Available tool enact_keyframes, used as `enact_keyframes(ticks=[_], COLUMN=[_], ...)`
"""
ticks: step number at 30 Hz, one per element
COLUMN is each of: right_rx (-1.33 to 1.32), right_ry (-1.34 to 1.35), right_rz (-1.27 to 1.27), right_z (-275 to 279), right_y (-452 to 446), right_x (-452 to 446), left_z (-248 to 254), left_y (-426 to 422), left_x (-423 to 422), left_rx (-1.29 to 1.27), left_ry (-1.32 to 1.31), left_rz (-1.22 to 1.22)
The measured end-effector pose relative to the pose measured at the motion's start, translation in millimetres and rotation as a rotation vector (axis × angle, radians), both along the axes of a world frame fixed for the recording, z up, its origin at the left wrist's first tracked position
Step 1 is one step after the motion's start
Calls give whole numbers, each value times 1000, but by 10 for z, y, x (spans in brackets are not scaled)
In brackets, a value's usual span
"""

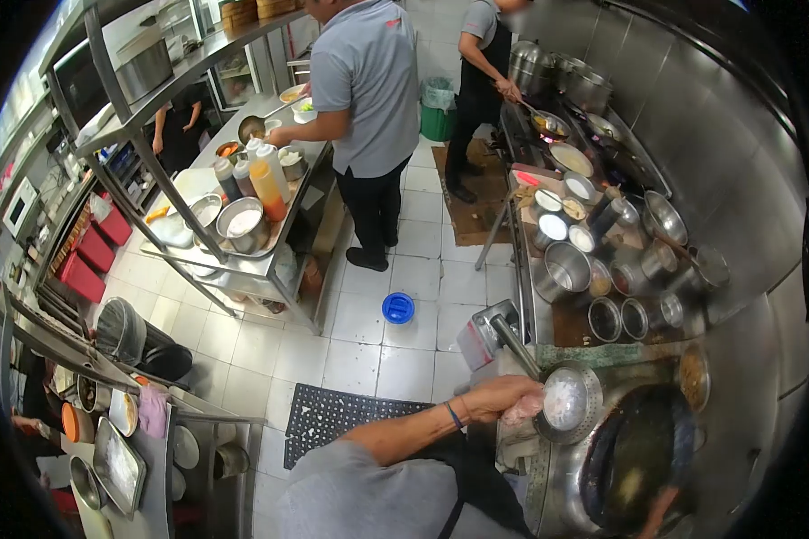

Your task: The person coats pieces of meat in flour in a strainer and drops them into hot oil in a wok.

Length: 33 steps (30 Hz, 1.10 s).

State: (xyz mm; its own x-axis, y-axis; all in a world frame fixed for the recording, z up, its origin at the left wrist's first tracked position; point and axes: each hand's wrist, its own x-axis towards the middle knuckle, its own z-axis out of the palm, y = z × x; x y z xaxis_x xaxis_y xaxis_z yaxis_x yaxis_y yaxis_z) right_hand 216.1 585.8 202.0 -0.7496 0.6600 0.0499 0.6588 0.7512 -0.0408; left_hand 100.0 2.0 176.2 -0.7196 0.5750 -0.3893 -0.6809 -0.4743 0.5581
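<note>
My left hand (pixel 503 398), with a dark band at the wrist, closes around the near edge of a round perforated strainer (pixel 584 395). Something pale and crumpled, a cloth or a bag, lies at its fingers. White material (pixel 564 402) fills the middle of the strainer. Beside it a large dark wok (pixel 634 449) holds dark liquid on the steel stove (pixel 562 490). At the wok's lower right edge is my right hand (pixel 662 510), smeared and partly cut off; its fingers and anything in them cannot be made out.
Pots, bowls and containers crowd the counter (pixel 544 305) ahead. A blue bucket (pixel 398 308) stands on the tiled floor near a black mat (pixel 333 415). One person (pixel 368 99) works at a prep table; another (pixel 481 81) tends a pan on a burner (pixel 548 126).
</note>
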Motion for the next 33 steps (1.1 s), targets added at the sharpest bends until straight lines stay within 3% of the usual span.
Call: enact_keyframes(ticks=[3, 6, 8, 10, 12, 15, 17, 20, 24, 26, 28, 29, 33], right_rx=[-77, -86, -25, -263, -488, -861, -1101, -1046, -1145, -1193, -1231, -1289, -1370], right_ry=[91, 294, 265, 331, 305, 253, 282, 324, 523, 623, 695, 696, 600], right_rz=[13, 202, 386, 593, 672, 665, 525, 534, 479, 375, 425, 366, 201], right_z=[-87, 209, 658, 908, 671, 310, 383, 239, 74, 118, 94, -8, -230], right_y=[267, 92, -793, -1905, -2568, -3105, -3330, -3124, -2970, -3016, -3134, -3152, -3063], right_x=[142, -59, -245, -260, -290, -338, -349, -303, -188, -119, -96, -83, -14], left_z=[-197, -228, -285, -133, -14, -48, -70, -155, -463, -381, -481, -310, -414], left_y=[29, 80, 224, 366, 520, 907, 1000, 1094, 1251, 1214, 1269, 1225, 1386], left_x=[-24, -32, -76, -103, -74, -68, -76, -31, -24, -46, -90, -61, 77], left_rx=[133, 228, 228, 183, 126, 19, 40, 75, 305, 319, 342, 263, 118], left_ry=[-22, -26, 64, 203, 347, 620, 485, 367, 208, 126, 41, 25, 213], left_rz=[-59, -101, -145, -288, -383, -393, -395, -421, -347, -341, -373, -350, -372])
